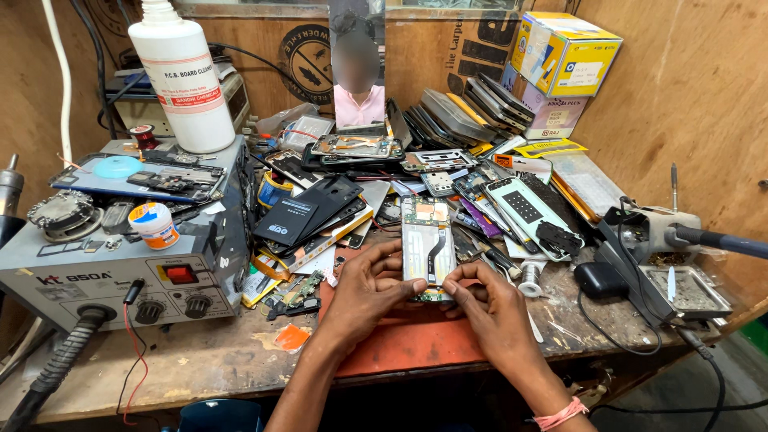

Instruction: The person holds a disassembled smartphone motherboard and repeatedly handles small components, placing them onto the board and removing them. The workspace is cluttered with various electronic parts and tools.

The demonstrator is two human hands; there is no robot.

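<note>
wooden bench: cluttered with phone parts | grey rework station: at left, white bottle on top | orange mat: under hands | opened phone: back off, board and black flex cable exposed, held upright-tilted above mat | left hand: fingers gripping phone's left edge | right hand: fingertips pinching lower right corner

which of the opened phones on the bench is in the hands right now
The opened phone with a black ribbon cable, held upright between the left hand and right hand; the others lie untouched behind.
</note>
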